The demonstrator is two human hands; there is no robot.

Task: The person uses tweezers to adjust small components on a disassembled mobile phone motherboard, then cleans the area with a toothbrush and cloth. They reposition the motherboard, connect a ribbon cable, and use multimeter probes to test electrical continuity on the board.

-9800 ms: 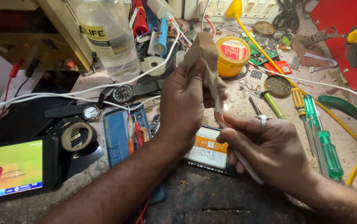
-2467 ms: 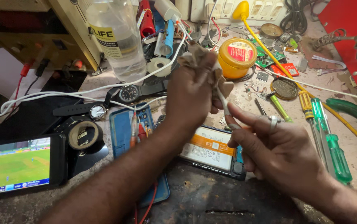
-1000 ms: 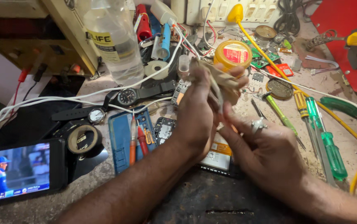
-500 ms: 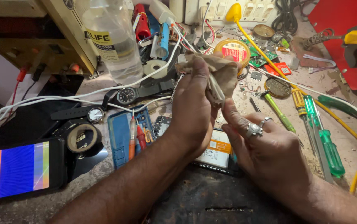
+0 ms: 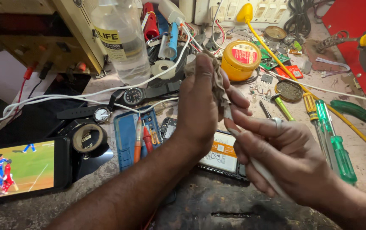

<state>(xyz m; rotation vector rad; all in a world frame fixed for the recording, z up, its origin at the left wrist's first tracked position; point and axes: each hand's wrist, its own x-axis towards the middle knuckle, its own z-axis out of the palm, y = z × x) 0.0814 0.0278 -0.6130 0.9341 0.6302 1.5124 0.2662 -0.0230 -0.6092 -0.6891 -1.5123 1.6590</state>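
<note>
The left hand [image 5: 200, 106] is raised over the middle of the worktop [image 5: 361, 140], fingers closed around a crumpled grey-brown cloth [image 5: 217, 79] that bunches out above the thumb and hangs down the palm side. The right hand [image 5: 285, 157] sits just beside it, closed on a slim pale tool [image 5: 261, 170] whose handle runs down through the fist; its upper end goes into the lower fold of the cloth, and the tip itself is hidden there, so I cannot tell its shape.

By my reckoning, wiping that tip well calls for the cloth to be pinched firmly round it while the tool is drawn and turned, with the left hand kept steady and both hands clear of the cluttered bench below.

The cloth looks soft, worn and stained, wadded rather than folded. The tool looks thin, smooth and off-white.

Under the hands lies an opened phone [image 5: 221, 155], battery face up. Left of it is a blue tray [image 5: 127, 136] with red-handled probes, then a roll of black tape [image 5: 88, 138] and a second phone [image 5: 21, 170] showing a cricket match near the front left corner. Screwdrivers [image 5: 336, 145] lie toward the right edge. A yellow tin [image 5: 241, 59] and a clear plastic bottle [image 5: 121, 38] stand toward the back edge.
</note>
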